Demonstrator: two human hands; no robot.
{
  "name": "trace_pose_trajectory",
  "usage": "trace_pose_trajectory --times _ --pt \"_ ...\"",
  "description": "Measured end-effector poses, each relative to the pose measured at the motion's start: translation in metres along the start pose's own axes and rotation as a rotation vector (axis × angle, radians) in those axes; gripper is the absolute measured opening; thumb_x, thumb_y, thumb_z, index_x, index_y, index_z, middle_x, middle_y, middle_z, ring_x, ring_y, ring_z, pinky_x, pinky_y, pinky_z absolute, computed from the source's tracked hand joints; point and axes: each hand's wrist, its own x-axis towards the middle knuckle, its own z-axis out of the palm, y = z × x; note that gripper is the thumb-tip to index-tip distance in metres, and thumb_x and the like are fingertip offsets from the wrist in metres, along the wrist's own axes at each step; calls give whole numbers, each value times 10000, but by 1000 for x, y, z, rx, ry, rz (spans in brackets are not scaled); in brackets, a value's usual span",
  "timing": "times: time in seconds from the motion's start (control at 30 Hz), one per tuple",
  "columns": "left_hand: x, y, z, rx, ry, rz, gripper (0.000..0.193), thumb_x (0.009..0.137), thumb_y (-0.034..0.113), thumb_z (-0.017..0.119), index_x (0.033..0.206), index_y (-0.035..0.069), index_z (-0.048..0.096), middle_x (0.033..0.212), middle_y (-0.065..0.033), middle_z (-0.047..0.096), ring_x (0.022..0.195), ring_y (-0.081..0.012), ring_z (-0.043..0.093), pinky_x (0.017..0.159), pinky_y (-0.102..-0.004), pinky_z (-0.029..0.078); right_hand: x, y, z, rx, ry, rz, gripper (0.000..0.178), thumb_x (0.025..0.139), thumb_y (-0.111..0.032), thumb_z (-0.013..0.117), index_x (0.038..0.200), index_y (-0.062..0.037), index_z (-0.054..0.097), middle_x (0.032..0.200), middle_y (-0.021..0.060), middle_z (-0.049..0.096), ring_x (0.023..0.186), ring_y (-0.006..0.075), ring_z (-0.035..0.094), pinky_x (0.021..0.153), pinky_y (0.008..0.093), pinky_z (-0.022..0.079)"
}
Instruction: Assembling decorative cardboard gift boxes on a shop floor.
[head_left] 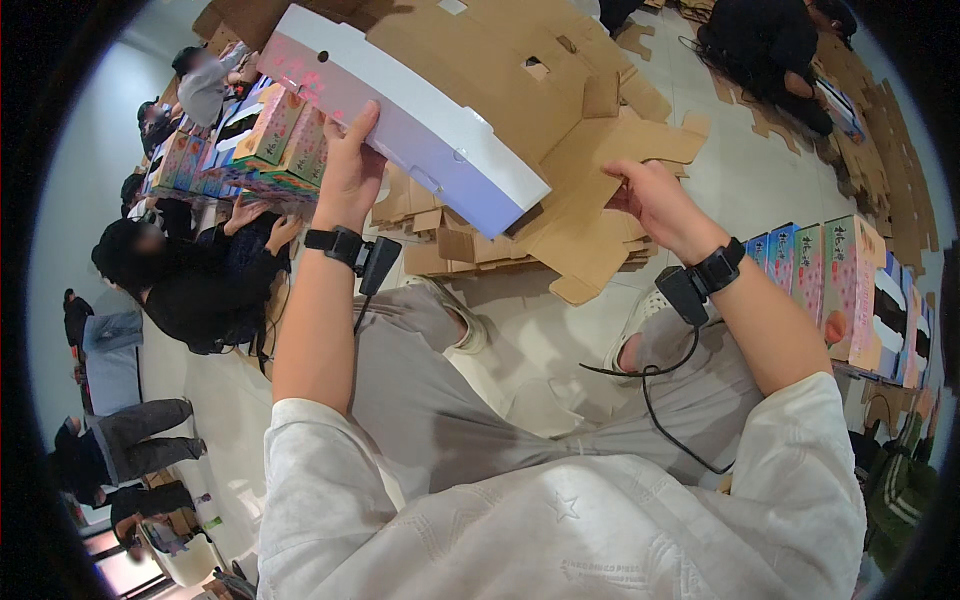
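My left hand (350, 175) is closed on the lower left edge of a partly folded cardboard carton (415, 105), its thumb on the printed face. That side is white, pink and purple, with a small round hole near its upper end. Plain brown inner panels of the carton spread out to the right of the printed side. At the right, my right hand (660, 205) pinches a brown flap (590, 185) between thumb and fingers. Some of its fingertips are hidden behind the cardboard.
Under the carton lies a stack of flat brown cardboard (470, 255) on the pale floor. Finished printed boxes (265, 135) stand at the left, and more boxes (840, 280) at the right. A person in black (185, 270) sits close on the left; another (770, 60) works at the far right.
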Motion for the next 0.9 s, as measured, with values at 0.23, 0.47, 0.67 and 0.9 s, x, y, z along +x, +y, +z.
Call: trace_pose_trajectory --times 0.23,0.47,0.67,0.9 --pt "2 6 -9 -82 44 -120 599 1047 475 694 1484 129 475 1439 -82 579 1341 -265 563 1108 -526 476 -3 -27 -17 -103 44 -253 281 1010 -196 680 1161 38 707 1077 87 766 921 180 740 858 336 588" --pt "-9 16 3 -180 202 -229 713 992 721 615 1389 129 586 1342 -84 668 1273 -321 613 1072 -567 473 -10 -59 -41 -251 23 -276 310 990 -245 723 1139 27 726 1072 60 763 911 144 717 856 310 561" --pt "-15 21 8 -179 155 -342 814 984 760 575 1444 89 549 1430 -142 601 1354 -399 548 1153 -698 381 -22 -67 -42 -176 -21 -351 341 978 -280 761 1141 19 739 1092 44 757 967 123 696 903 292 537" --pt "-1 -1 -26 -141 43 -501 407 969 232 713 1268 -24 609 1194 -177 683 1193 -371 652 1112 -640 466 -12 -67 -81 -223 -77 -270 326 976 -262 773 1150 12 747 1069 16 763 991 107 696 901 275 529"
